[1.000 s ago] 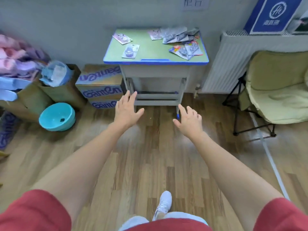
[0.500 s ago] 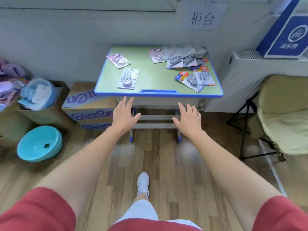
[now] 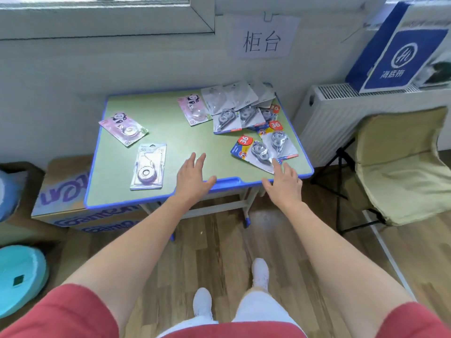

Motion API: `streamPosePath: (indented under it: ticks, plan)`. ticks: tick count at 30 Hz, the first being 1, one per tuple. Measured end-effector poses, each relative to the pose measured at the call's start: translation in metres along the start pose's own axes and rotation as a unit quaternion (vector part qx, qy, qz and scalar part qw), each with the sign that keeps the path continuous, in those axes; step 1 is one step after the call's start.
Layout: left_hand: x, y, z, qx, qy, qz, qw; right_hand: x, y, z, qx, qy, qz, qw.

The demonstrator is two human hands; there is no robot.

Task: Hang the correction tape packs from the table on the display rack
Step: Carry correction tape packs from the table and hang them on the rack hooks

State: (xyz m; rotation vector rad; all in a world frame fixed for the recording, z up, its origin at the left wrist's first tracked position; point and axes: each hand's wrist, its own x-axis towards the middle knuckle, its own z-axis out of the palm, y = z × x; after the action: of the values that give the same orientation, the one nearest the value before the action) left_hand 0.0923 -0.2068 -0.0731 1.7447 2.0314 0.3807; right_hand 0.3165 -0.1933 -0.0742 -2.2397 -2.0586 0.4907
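Note:
Several correction tape packs lie on a small green table [image 3: 170,142] with a blue rim. A pink panda pack [image 3: 123,128] and a clear pack [image 3: 148,166] lie at the left. A heap of grey and colourful packs [image 3: 244,111] fills the back right, with a blue-and-red pack [image 3: 258,152] nearest the front. My left hand [image 3: 191,178] hovers flat over the front edge, fingers straight. My right hand [image 3: 284,182] is spread beside it, its fingertip at the blue-and-red pack's near corner. Neither hand holds anything. No display rack is in view.
Cardboard boxes [image 3: 66,203] stand left of the table, with a teal basin [image 3: 19,276] on the floor. A white radiator [image 3: 341,111] and a folding chair [image 3: 402,167] are at the right. A paper sign [image 3: 262,37] hangs on the wall behind.
I have stepped closer to the table. Both hands have moved from below its front edge to over the tabletop, the right one reaching the blue-and-red pack.

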Motion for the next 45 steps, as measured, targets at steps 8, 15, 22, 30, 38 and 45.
streamPosePath:
  ticks: [8,15,22,30,38,45]
  plan:
    - [0.058,0.062,0.055,-0.045,-0.02,-0.042,0.998,0.093,0.045,-0.009,0.022,-0.008,0.003,1.0]
    - [0.099,0.124,0.096,-0.064,0.006,-0.12,0.991,0.159,0.062,-0.012,0.018,-0.054,-0.102,0.993]
    - [0.117,0.143,0.117,-0.009,0.028,-0.197,0.98,0.186,0.063,-0.006,-0.008,-0.065,-0.171,0.983]
    - [0.126,0.139,0.113,-0.007,0.01,-0.203,0.979,0.189,0.07,-0.008,0.0,-0.071,-0.167,0.983]
    - [0.121,0.13,0.1,-0.003,-0.017,-0.193,0.981,0.182,0.067,-0.008,-0.043,-0.105,-0.142,0.983]
    - [0.123,0.138,0.108,0.002,0.015,-0.265,0.964,0.171,0.065,-0.008,-0.027,-0.105,-0.132,0.985]
